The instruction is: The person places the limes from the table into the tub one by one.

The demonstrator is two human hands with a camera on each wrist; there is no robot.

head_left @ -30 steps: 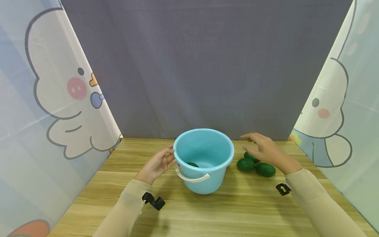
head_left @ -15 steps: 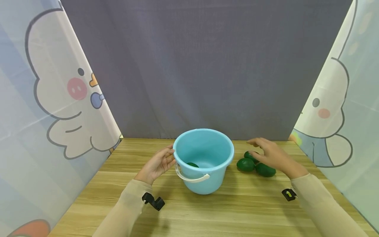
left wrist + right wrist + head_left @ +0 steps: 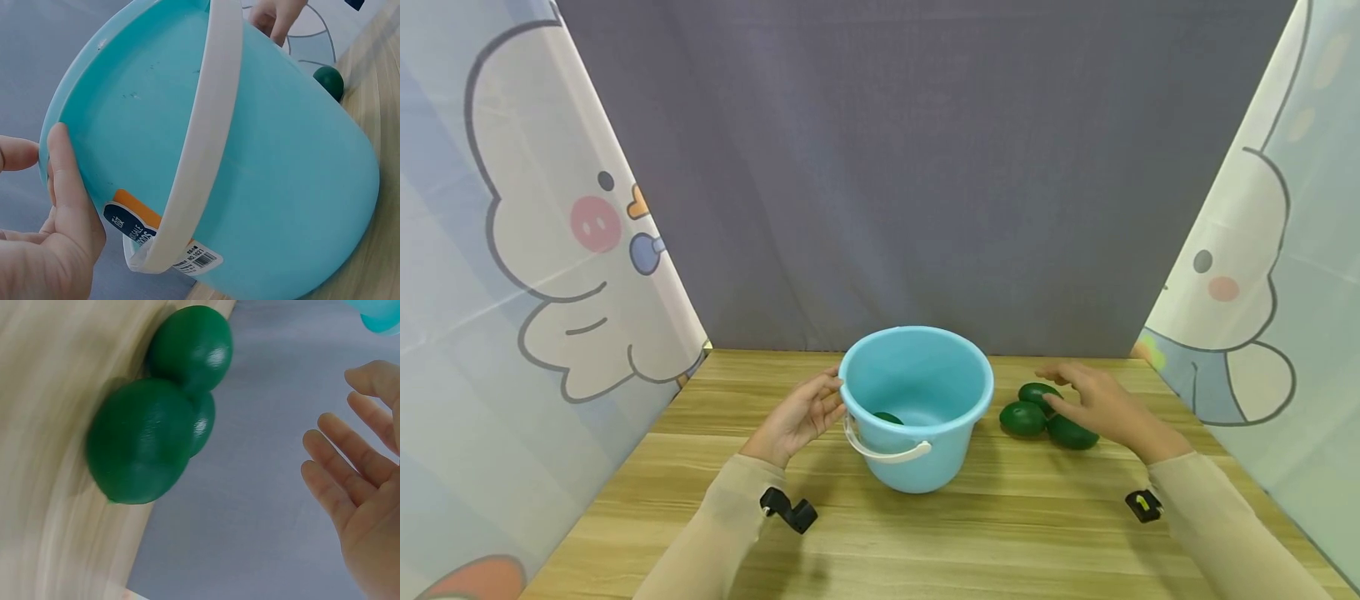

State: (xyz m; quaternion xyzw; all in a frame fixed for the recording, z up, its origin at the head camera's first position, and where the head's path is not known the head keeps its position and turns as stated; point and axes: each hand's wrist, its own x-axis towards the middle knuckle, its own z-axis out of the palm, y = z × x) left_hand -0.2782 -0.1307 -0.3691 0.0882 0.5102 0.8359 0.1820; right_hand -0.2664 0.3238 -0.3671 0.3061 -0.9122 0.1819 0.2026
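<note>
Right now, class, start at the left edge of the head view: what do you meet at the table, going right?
Left hand, light-blue bucket, leftmost green fruit outside it, right hand.

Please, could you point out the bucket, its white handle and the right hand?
Bucket [image 3: 917, 475]: head view, front outer wall.
White handle [image 3: 211, 119]: left wrist view, middle of its arc.
Right hand [image 3: 1103, 408]: head view, middle of hand.

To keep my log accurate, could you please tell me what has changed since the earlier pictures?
The right hand has moved rightward and lower in the head view, uncovering more of the rear green fruit. Nothing was gripped or released. The left hand, bucket and fruits stayed put.
</note>
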